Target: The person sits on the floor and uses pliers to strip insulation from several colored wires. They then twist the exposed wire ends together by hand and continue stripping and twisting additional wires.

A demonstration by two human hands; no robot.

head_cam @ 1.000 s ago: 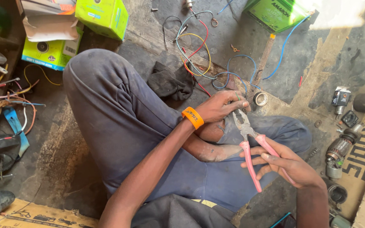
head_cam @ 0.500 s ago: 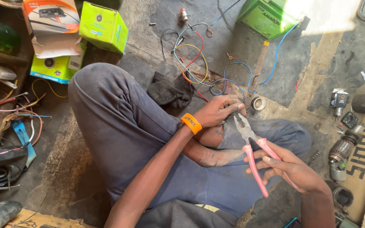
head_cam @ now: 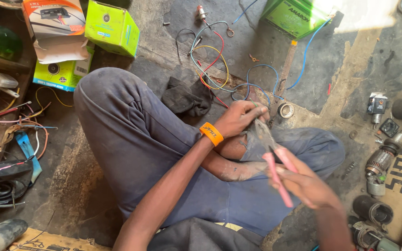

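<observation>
Pink-handled pliers (head_cam: pixel 275 162) sit clenched in the right hand (head_cam: pixel 310 188), nose raised toward the left hand (head_cam: pixel 240 118) just above, which pinches a wire end (head_cam: pixel 256 106) taut so the tool can reach it. Beyond that hand, loose coloured wires (head_cam: pixel 212 65) sprawl across the floor (head_cam: pixel 266 51), near a tape roll (head_cam: pixel 285 110).

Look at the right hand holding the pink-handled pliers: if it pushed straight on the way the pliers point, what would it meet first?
Probably the left hand. The right hand aims the pliers up and left, with the tips right at the left fingers and the wires beyond. Motion blur leaves the depth unclear.
</observation>
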